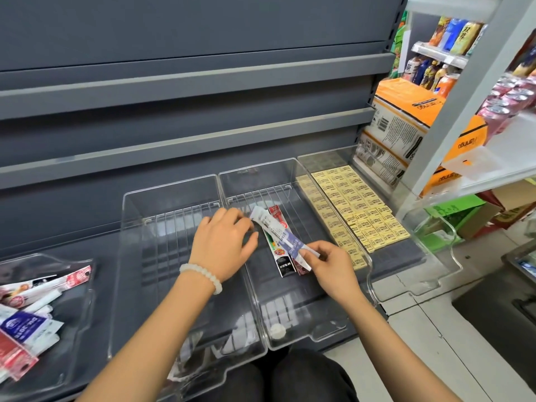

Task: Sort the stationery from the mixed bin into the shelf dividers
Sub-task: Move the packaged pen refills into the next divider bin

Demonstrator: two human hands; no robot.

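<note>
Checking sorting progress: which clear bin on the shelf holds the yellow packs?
The rightmost clear bin, filled with rows of yellow packs; the others hold none.

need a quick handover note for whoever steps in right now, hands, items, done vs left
Left hand: touches the far end of the blue-white pen pack, fingers spread.
Right hand: pinches its near end.
The pack lies over other pen packs in the middle clear bin.
Done: yellow erasers fill the right bin.
Left: packs in the mixed bin at far left; the bin between holds nothing visible.
</note>
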